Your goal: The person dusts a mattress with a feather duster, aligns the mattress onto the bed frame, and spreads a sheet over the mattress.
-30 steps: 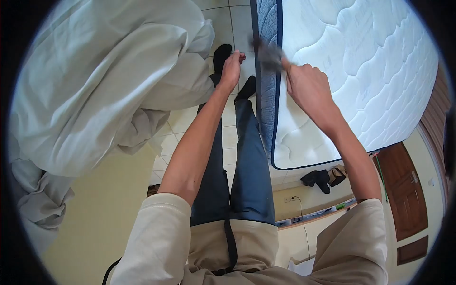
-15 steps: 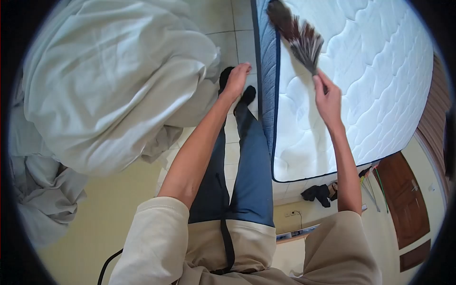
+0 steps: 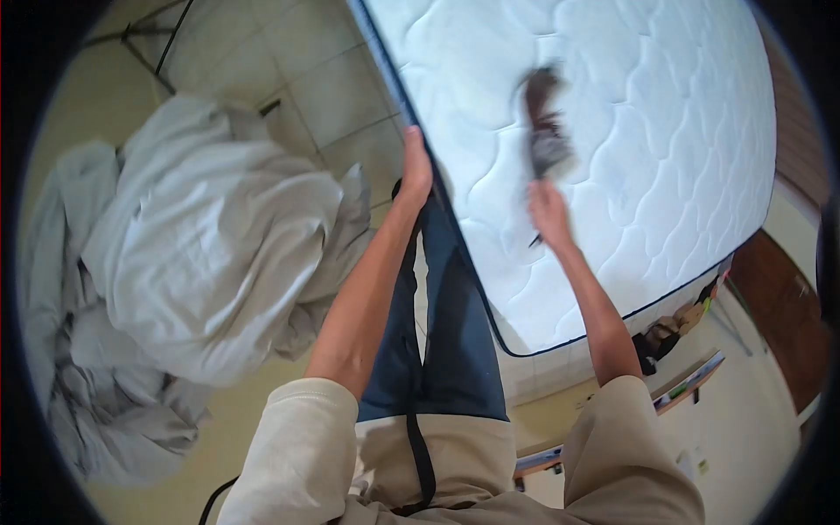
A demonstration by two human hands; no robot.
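Duster farther across mattress, blurry feathers seemingly beyond right fingers.

White mattress, wavy quilted pattern.

No readable text.
Not a word, label, brand, number or sign legible on the mattress; too small to make out on the shelf.
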